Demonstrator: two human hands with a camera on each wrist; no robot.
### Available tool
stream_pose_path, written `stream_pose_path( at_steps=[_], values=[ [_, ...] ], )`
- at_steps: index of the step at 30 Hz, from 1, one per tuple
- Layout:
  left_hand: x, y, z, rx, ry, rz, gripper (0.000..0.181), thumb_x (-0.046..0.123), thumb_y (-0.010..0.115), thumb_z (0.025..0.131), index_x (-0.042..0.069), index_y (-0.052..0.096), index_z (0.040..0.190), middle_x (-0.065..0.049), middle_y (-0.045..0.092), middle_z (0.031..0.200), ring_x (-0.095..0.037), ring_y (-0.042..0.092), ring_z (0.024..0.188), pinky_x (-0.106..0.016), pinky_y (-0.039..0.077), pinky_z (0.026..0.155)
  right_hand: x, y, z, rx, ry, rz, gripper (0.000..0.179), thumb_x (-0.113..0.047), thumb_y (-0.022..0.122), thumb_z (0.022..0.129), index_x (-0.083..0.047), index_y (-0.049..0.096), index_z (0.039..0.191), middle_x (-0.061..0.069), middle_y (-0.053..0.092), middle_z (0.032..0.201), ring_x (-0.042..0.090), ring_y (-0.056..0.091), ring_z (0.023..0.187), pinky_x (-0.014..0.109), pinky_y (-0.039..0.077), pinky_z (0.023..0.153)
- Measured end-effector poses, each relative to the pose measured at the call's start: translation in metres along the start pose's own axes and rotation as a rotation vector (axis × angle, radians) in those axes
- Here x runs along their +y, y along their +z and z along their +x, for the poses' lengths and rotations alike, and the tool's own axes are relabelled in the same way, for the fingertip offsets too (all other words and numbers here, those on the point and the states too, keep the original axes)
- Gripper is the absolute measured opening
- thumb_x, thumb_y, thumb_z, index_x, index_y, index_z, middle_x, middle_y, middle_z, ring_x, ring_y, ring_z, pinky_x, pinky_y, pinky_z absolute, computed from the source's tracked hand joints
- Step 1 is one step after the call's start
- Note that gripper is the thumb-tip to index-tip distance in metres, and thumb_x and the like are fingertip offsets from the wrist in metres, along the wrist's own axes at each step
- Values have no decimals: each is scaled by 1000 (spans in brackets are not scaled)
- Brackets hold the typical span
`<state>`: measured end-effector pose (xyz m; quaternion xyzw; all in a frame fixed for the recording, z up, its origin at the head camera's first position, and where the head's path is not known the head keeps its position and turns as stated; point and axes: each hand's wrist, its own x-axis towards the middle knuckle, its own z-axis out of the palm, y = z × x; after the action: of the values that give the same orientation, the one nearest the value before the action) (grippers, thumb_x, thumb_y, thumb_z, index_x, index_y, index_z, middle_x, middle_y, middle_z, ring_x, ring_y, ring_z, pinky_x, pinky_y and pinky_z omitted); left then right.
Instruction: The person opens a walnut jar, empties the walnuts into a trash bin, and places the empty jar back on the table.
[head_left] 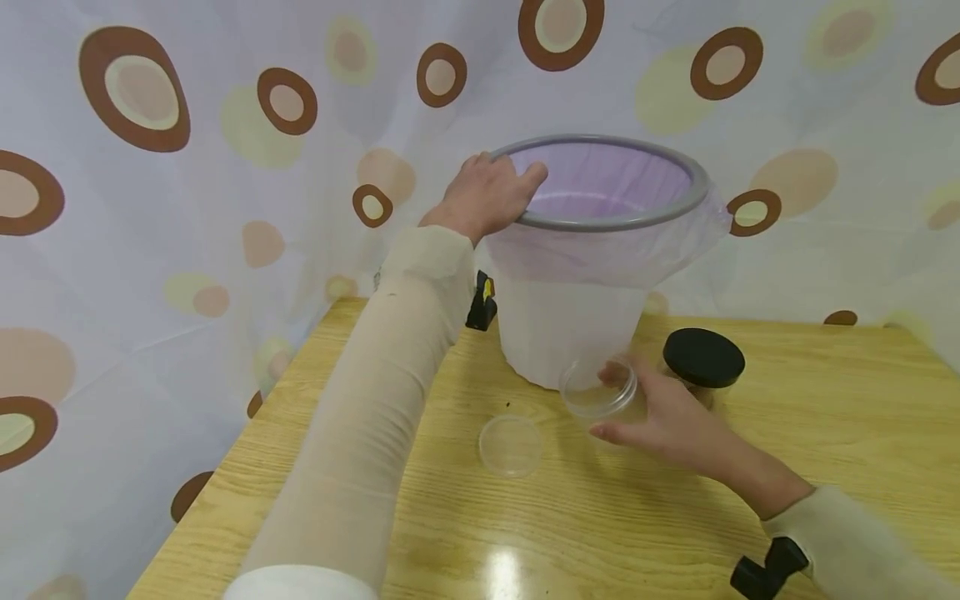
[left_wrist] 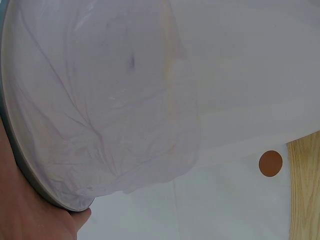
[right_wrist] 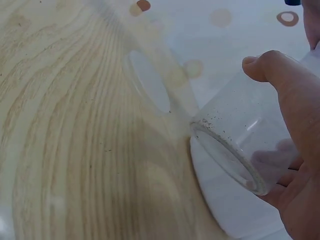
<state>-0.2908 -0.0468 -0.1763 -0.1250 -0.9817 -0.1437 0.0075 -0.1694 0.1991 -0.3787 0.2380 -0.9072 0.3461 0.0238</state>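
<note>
My left hand (head_left: 487,193) grips the grey rim of a white trash can (head_left: 573,321) lined with a purplish plastic bag (head_left: 592,254). In the left wrist view, that hand (left_wrist: 37,205) lies against the rim at lower left. In front of the can, my right hand (head_left: 678,425) holds a clear plastic jar (head_left: 596,396) between thumb and fingers. Small brown specks cling near the base of this jar (right_wrist: 232,132) in the right wrist view. A clear round lid (head_left: 510,446) lies flat on the table, left of the jar.
Behind the right hand stands another jar with a black lid (head_left: 703,357). Everything is on a light wooden table (head_left: 465,517). A patterned curtain (head_left: 300,217) hangs around its far and left sides. A tiny dark crumb lies near the clear lid.
</note>
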Motion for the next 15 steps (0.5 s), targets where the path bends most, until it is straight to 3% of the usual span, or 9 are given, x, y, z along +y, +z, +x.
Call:
stream_pose_path(
  at_steps=[6, 15],
  values=[
    [-1, -1, 0, -2, -1, 4, 72, 54, 12, 101, 7, 40, 148, -5, 26, 163, -23, 18, 151, -33, 15, 124, 5, 10, -2, -6, 31, 2, 85, -48, 78, 82, -7, 38, 145, 14, 61, 136, 35, 57, 125, 53, 47, 97],
    [-1, 0, 0, 4, 11, 4, 70, 54, 13, 101, 6, 46, 141, -7, 30, 160, -24, 22, 148, -33, 17, 123, 11, 21, -4, -1, 59, 12, 92, -48, 77, 82, -4, 32, 149, 17, 60, 137, 37, 55, 128, 56, 44, 101]
  ],
)
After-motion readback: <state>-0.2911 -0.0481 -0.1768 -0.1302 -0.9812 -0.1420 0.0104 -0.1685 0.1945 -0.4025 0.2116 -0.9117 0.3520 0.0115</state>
